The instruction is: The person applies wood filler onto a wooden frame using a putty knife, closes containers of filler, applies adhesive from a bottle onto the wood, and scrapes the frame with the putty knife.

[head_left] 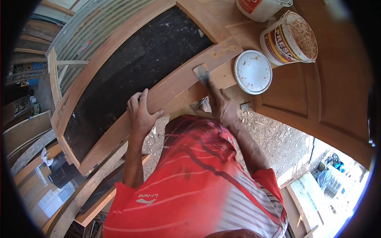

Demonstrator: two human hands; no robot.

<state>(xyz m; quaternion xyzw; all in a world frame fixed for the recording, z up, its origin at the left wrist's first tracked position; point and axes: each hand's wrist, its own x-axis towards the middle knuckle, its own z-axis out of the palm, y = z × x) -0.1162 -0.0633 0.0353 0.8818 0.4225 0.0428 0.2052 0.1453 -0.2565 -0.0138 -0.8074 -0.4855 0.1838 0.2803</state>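
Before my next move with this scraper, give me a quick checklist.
1. Scraper gripped: ok, it is in your right hand.
2. Left hand on the frame: ok, it rests on the near side.
3. Scraper touching the frame: cannot tell from this angle.
4. Yellow-banded bucket uncovered: ok, its mouth is open.
5. White lid clean: not ok, brown smears show on it.
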